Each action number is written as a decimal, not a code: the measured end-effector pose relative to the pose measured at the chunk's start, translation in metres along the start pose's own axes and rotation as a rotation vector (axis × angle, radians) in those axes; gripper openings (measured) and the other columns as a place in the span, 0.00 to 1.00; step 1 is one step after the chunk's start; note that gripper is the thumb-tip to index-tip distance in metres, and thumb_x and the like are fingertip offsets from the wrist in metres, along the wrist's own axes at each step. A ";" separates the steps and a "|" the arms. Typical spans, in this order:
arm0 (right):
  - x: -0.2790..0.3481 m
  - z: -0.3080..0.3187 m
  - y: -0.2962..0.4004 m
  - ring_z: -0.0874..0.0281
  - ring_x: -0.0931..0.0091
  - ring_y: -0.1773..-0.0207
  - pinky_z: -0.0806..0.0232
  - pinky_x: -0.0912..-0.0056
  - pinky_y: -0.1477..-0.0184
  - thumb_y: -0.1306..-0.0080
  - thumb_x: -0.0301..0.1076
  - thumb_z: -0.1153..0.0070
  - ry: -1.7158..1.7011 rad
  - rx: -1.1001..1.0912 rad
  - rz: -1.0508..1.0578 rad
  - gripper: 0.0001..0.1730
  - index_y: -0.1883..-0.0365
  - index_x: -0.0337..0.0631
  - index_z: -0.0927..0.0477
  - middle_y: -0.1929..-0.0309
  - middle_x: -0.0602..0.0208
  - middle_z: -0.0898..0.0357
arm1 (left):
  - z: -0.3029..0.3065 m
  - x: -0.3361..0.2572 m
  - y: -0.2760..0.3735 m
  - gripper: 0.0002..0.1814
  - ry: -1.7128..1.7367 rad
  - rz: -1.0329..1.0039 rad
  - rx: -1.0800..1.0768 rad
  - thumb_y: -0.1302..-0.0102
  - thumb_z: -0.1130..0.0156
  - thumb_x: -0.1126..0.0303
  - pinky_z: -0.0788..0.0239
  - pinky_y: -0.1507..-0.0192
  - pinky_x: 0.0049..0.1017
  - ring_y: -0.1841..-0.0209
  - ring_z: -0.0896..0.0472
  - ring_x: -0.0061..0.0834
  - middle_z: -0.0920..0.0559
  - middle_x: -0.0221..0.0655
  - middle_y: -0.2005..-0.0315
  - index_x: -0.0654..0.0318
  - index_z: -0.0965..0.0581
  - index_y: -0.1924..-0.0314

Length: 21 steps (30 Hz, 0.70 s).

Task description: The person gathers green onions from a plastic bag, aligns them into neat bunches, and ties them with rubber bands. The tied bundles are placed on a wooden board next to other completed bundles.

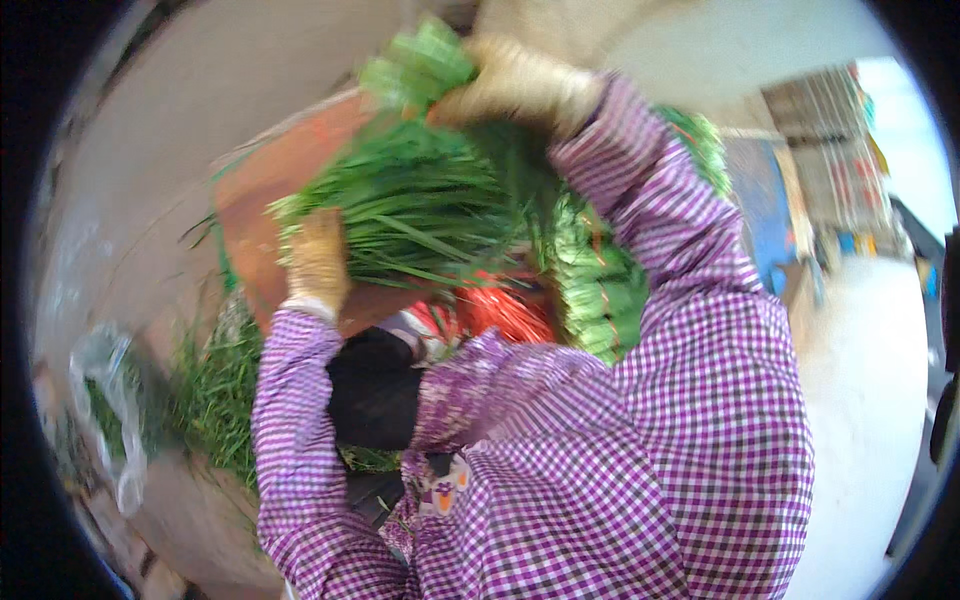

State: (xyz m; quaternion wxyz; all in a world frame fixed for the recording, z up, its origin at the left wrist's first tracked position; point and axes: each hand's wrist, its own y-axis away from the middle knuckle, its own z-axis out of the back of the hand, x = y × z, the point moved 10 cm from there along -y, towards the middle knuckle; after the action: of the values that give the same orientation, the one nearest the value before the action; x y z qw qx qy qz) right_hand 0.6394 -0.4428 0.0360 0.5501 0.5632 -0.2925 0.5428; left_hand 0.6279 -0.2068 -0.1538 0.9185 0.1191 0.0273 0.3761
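Observation:
My left hand, in a tan work glove, rests at the pale stem ends of a loose pile of long green leafy stalks, perhaps Chinese chives. The pile lies on a reddish-brown board. Above it, my gloved right hand, blurred by motion, grips a bunch of pale green stalks with an orange band near the fingers. Tied bundles of the greens lie stacked to the right, below my right forearm. A heap of red-orange ties lies in front of my lap.
Loose green scraps are heaped at the lower left, beside a clear plastic bag with greens in it. More greens lie beyond my right arm, near a blue surface. Stacked striped bundles or boxes stand at the far right.

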 end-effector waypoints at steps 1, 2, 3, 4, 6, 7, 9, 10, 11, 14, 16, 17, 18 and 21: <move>0.005 0.034 0.034 0.20 0.79 0.64 0.25 0.71 0.59 0.44 0.37 0.27 -0.073 -0.063 -0.011 0.23 0.52 0.37 0.17 0.63 0.68 0.15 | 0.008 -0.001 0.001 0.48 -0.044 -0.004 -0.041 0.51 0.34 0.71 0.42 0.32 0.45 0.32 0.34 0.47 0.35 0.48 0.32 0.68 0.41 0.28; 0.026 0.063 0.064 0.25 0.76 0.44 0.34 0.73 0.40 0.37 0.21 0.40 -0.218 -0.106 0.210 0.31 0.35 0.35 0.29 0.46 0.67 0.20 | 0.014 -0.004 0.004 0.52 -0.098 0.006 -0.053 0.53 0.30 0.69 0.41 0.32 0.44 0.33 0.33 0.46 0.33 0.46 0.33 0.68 0.42 0.27; 0.026 0.086 0.099 0.23 0.76 0.49 0.31 0.71 0.43 0.39 0.20 0.38 -0.090 -0.085 0.211 0.29 0.37 0.34 0.27 0.50 0.69 0.19 | 0.014 -0.005 0.003 0.56 -0.147 0.016 0.016 0.55 0.26 0.66 0.41 0.32 0.43 0.32 0.34 0.45 0.34 0.44 0.33 0.66 0.44 0.26; -0.002 0.118 0.134 0.22 0.78 0.56 0.30 0.70 0.47 0.37 0.22 0.40 0.159 -0.231 -0.050 0.25 0.40 0.34 0.24 0.55 0.70 0.18 | 0.018 -0.006 0.005 0.59 -0.132 0.034 0.039 0.57 0.22 0.63 0.40 0.32 0.41 0.31 0.35 0.44 0.34 0.44 0.33 0.65 0.44 0.26; -0.071 0.151 0.203 0.20 0.79 0.59 0.27 0.72 0.52 0.43 0.36 0.29 0.172 -0.466 -0.320 0.27 0.46 0.37 0.19 0.58 0.68 0.15 | 0.020 -0.007 0.008 0.60 -0.119 0.063 0.131 0.60 0.21 0.62 0.40 0.32 0.41 0.31 0.36 0.43 0.34 0.43 0.33 0.65 0.44 0.27; -0.099 0.150 0.234 0.21 0.77 0.53 0.29 0.71 0.45 0.46 0.36 0.28 0.095 -0.500 -0.278 0.30 0.44 0.38 0.20 0.54 0.66 0.16 | 0.030 -0.007 0.007 0.61 -0.123 0.083 0.106 0.61 0.20 0.62 0.40 0.32 0.41 0.31 0.36 0.43 0.34 0.43 0.33 0.64 0.44 0.27; -0.211 0.141 0.288 0.21 0.75 0.51 0.30 0.70 0.44 0.48 0.36 0.27 0.080 -0.683 -0.533 0.31 0.45 0.37 0.19 0.52 0.63 0.15 | 0.036 -0.009 0.009 0.62 -0.113 0.089 0.090 0.63 0.18 0.60 0.42 0.31 0.42 0.31 0.36 0.43 0.34 0.44 0.33 0.64 0.43 0.28; -0.262 0.127 0.308 0.19 0.73 0.54 0.28 0.69 0.47 0.48 0.38 0.28 0.130 -0.690 -0.570 0.31 0.45 0.37 0.19 0.54 0.62 0.14 | 0.037 -0.010 0.009 0.62 -0.090 0.091 0.079 0.63 0.18 0.60 0.42 0.30 0.42 0.31 0.36 0.43 0.34 0.44 0.33 0.64 0.43 0.28; -0.315 0.110 0.324 0.17 0.71 0.55 0.27 0.67 0.49 0.47 0.40 0.30 0.139 -0.708 -0.645 0.30 0.46 0.38 0.19 0.55 0.62 0.14 | 0.035 -0.005 0.011 0.62 -0.054 0.133 0.112 0.62 0.18 0.59 0.43 0.30 0.43 0.31 0.36 0.43 0.34 0.44 0.33 0.64 0.42 0.28; -0.422 0.060 0.342 0.17 0.68 0.52 0.27 0.65 0.46 0.45 0.45 0.28 0.235 -0.788 -0.712 0.32 0.45 0.38 0.20 0.52 0.59 0.14 | 0.042 -0.005 0.012 0.63 -0.104 0.116 0.090 0.57 0.22 0.49 0.52 0.25 0.47 0.27 0.39 0.45 0.33 0.48 0.31 0.67 0.44 0.26; -0.449 0.042 0.337 0.17 0.67 0.50 0.27 0.65 0.46 0.44 0.44 0.28 0.238 -0.752 -0.761 0.34 0.42 0.38 0.23 0.49 0.60 0.15 | 0.048 -0.003 0.012 0.61 -0.133 0.122 0.107 0.59 0.20 0.49 0.46 0.27 0.46 0.31 0.34 0.46 0.31 0.47 0.33 0.67 0.41 0.28; -0.452 0.037 0.337 0.17 0.66 0.49 0.27 0.64 0.46 0.43 0.45 0.28 0.297 -0.708 -0.908 0.35 0.41 0.38 0.24 0.48 0.60 0.16 | 0.054 -0.003 0.012 0.59 -0.141 0.115 0.102 0.58 0.20 0.49 0.43 0.29 0.47 0.33 0.32 0.46 0.30 0.47 0.35 0.67 0.39 0.29; -0.436 0.039 0.326 0.17 0.67 0.49 0.27 0.64 0.46 0.42 0.45 0.28 0.457 -0.623 -0.921 0.35 0.40 0.39 0.25 0.48 0.61 0.16 | 0.059 -0.003 0.009 0.57 -0.075 0.127 0.096 0.57 0.21 0.50 0.40 0.32 0.47 0.34 0.31 0.45 0.28 0.47 0.37 0.67 0.37 0.31; -0.326 0.060 0.291 0.18 0.69 0.49 0.26 0.67 0.48 0.37 0.36 0.33 0.730 -0.682 -0.735 0.28 0.39 0.39 0.25 0.48 0.61 0.16 | 0.071 -0.001 0.003 0.47 0.009 0.148 0.149 0.55 0.21 0.53 0.36 0.36 0.44 0.37 0.29 0.45 0.25 0.44 0.43 0.63 0.31 0.36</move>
State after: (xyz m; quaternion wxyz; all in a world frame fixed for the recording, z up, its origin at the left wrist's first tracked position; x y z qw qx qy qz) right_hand 0.3095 -0.6516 -0.1690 0.9147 0.1977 -0.0294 0.3512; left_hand 0.6347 -0.2197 -0.0842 0.8766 0.1873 0.0505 0.4403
